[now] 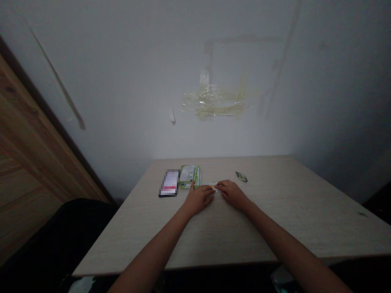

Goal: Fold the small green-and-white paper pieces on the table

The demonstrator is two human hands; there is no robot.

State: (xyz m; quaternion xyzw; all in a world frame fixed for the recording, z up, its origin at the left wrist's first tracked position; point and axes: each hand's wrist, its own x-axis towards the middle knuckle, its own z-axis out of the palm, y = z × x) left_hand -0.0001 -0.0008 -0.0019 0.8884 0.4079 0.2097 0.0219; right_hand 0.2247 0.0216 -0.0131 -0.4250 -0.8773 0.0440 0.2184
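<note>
A small flat whitish piece with a yellow strip, perhaps a wrapper (213, 184), lies on the table between my hands, partly covered by my fingers. My left hand (200, 198) rests over its left side, fingers lying flat and thumb stretched away toward a green and white packet (190, 175). From the right, my right hand (231, 192) lays its fingertips on the same piece, the fingers extended and slightly bent. Neither hand visibly wraps round anything. The green and white packet lies flat just beyond my left thumb, seemingly with another layer beneath it.
Left of the packet lies a phone (170, 183) with a blurred screen. A small green crumpled sachet (241, 176) sits to the right, beyond my right hand. The pale wooden table (214, 240) meets a wall (122, 101) with old tape; a wooden panel (36, 134) stands at left.
</note>
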